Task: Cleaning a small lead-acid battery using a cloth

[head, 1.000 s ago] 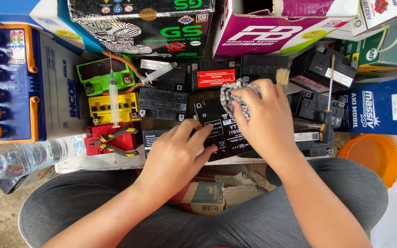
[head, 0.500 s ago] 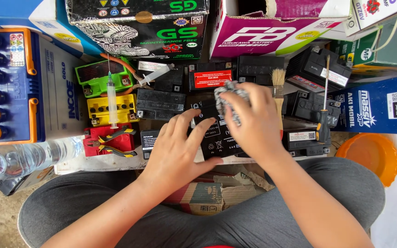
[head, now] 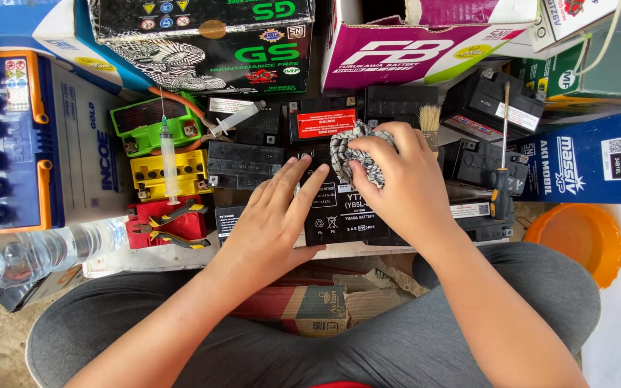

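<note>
Currently wiping: right hand [head: 404,188] is gripping a crumpled rag [head: 353,152] against the black battery [head: 339,208] top; left hand [head: 271,223], fingers spread flat, is steadying the casing beside it. Next req., prob.: firm bracing, even rag pressure.

— What is lying flat at the middle?
— A small black battery [head: 339,208], white-printed label facing up.
— And on it?
— A crumpled grey-and-white rag [head: 350,154] is sitting bunched against its far edge.
</note>
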